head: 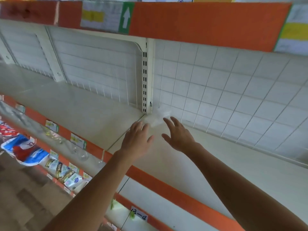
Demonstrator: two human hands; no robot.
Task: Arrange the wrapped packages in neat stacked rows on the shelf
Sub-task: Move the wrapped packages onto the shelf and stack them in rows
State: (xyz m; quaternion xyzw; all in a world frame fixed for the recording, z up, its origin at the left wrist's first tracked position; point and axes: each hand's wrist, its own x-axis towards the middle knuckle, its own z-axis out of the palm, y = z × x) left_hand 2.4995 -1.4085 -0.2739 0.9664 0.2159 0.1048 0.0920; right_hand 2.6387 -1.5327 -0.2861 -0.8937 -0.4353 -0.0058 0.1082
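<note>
A small clear, crumpled plastic wrapping (157, 118) lies on the cream shelf (208, 164) at the back, beside the slotted upright post (145, 80). Both my arms reach over the shelf toward it. My left hand (136, 140) hovers just in front of it on the left, fingers straight. My right hand (177, 135) is spread on its right, fingertips at the plastic's edge. Neither hand holds anything. No wrapped packages stand on this shelf level.
An orange price strip (175, 192) with paper tags runs along the shelf's front edge. A wire grid back panel (225, 90) closes the rear. Colourful bagged goods (26, 150) and small packets (66, 174) fill the lower shelves at left. Another orange-edged shelf (200, 20) hangs overhead.
</note>
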